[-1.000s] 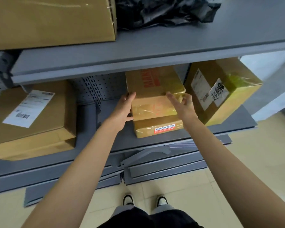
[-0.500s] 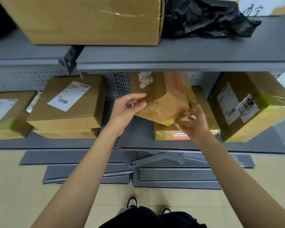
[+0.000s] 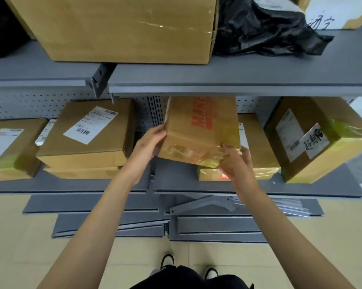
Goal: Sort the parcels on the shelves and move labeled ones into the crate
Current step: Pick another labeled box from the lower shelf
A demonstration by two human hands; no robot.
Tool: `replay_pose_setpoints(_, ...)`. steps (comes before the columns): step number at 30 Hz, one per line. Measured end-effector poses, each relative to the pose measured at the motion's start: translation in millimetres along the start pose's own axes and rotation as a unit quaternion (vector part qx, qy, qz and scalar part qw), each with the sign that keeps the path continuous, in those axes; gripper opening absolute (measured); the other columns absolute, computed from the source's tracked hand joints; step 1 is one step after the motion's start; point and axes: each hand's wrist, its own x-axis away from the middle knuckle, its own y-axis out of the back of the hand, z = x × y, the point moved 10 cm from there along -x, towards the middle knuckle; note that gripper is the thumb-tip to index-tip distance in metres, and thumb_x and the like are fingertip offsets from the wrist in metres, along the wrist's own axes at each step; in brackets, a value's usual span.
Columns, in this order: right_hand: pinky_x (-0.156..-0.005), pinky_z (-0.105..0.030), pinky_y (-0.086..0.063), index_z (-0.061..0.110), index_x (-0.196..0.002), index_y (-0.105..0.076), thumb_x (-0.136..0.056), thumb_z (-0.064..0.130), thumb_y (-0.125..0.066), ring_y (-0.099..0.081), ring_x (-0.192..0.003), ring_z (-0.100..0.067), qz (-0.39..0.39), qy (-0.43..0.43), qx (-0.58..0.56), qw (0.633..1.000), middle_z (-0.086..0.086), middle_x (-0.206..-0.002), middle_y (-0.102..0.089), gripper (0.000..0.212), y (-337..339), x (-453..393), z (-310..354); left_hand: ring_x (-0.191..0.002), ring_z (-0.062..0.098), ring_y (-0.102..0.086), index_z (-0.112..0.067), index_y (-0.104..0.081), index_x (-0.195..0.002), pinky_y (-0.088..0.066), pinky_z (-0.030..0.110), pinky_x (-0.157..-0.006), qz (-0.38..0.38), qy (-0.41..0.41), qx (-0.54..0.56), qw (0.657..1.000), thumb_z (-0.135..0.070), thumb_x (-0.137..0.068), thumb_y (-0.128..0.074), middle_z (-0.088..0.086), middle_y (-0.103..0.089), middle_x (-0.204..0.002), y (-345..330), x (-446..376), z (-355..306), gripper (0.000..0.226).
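Grey metal shelving [image 3: 217,80] carries taped cardboard parcels on two levels. Both hands hold a brown parcel with red print [image 3: 201,130] tilted above the lower shelf: the left hand [image 3: 148,144] grips its left edge, the right hand [image 3: 236,161] cups its near right corner, over a flatter parcel [image 3: 257,151] lying below.

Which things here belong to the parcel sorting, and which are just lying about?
Job:
- red-print box, held by left hand and right hand
- flat box beneath it
- barcode-label box
- tilted box, far right
- far-left box

Lying about:
- black bag on upper shelf
- loose grey shelf parts on the floor
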Motion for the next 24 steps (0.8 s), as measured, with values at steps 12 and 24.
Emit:
replay_pose_setpoints(12,-0.102,-0.036,-0.03,0.015,-0.128,-0.046,-0.079,0.035,-0.072,-0.033,-0.101,-0.003,-0.085,0.317,0.37,0.869,0.006,-0.111,-0.04,0.059,-17.0,62.8,84.2,-0.106,0.005,-0.061,-0.02,-0.051,-0.127,-0.054,0.018,-0.08,0.043,0.08,0.045,0.995,-0.056,-0.052,-0.077,-0.008,-0.064,-0.12,-41.4,-9.3,44.1,0.088)
replay_pose_setpoints(24,-0.094,-0.028,-0.033,0.019,-0.112,-0.053,-0.076,0.047,-0.067,-0.045,-0.104,-0.01,-0.03,0.335,0.376,0.863,0.006,-0.11,-0.05,0.048,-34.4,99.7,43.4,-0.109,0.014,-0.054,-0.041,-0.026,-0.127,-0.051,0.049,-0.087,-0.008,0.124,0.107,0.986,-0.073,-0.066,-0.054,-0.013,-0.05,-0.12,-8.0,1.3,62.7,0.074)
